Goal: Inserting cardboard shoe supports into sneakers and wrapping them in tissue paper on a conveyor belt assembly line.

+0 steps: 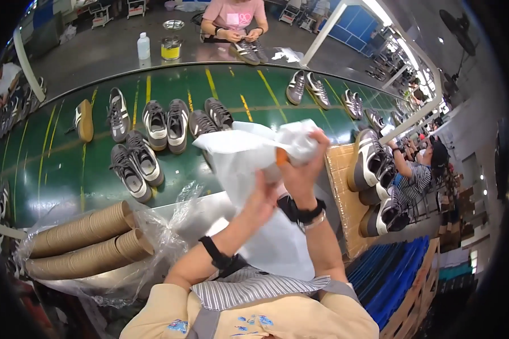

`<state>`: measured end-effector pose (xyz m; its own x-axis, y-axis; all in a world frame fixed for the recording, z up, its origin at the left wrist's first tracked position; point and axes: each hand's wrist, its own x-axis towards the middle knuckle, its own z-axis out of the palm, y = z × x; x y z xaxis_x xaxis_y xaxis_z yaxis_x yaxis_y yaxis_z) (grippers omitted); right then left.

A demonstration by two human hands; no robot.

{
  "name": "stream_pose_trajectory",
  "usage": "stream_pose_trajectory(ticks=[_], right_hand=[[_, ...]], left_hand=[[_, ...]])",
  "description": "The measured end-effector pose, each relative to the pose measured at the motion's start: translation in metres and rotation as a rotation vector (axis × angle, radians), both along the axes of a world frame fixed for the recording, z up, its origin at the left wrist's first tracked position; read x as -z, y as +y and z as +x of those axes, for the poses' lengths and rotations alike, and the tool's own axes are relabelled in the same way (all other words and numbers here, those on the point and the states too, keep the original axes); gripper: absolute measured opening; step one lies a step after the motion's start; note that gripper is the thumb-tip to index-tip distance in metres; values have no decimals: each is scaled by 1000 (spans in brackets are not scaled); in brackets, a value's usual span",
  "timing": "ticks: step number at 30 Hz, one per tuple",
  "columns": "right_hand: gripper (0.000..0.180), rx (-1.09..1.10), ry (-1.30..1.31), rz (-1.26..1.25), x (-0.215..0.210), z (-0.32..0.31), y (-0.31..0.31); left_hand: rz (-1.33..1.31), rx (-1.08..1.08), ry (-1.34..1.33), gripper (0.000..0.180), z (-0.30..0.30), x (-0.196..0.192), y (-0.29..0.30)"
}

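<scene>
A large sheet of white tissue paper (237, 164) is in both my hands above the near edge of the green conveyor belt. My right hand (302, 175) is closed round a crumpled bunch of it at the upper right, with something orange (281, 156) showing by the thumb. My left hand (262, 198) grips the sheet lower down, its fingertips partly hidden. More white paper (283, 248) hangs between my forearms. Behind the sheet, a pair of grey-and-white sneakers (218, 113) is partly covered.
More sneakers (177, 124) stand along the green belt (56, 169). At left, nested brown cardboard forms (85, 237) lie in clear plastic. Sneakers (370, 161) rest on a cardboard sheet (339, 192) at right, above blue slats (390, 277). Across the belt, a person in pink (234, 17) handles shoes.
</scene>
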<state>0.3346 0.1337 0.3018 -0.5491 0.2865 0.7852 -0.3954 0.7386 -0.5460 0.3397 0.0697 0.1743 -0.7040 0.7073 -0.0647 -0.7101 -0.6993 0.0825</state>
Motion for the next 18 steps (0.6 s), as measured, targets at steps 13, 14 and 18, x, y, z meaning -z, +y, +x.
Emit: stream_pose_trajectory(ticks=[13,14,18], right_hand=[[32,-179,-295,37,21,-43,37],[32,-9,-489,-102,25,-52,44],[61,-264,-451,-113,50,-98,53]], left_hand=[[-668,-78,664,40,-79,-4,-8],[-559,-55,593,44,-77,-4,-9],[-708,-48,680,40,-106,1,-6]])
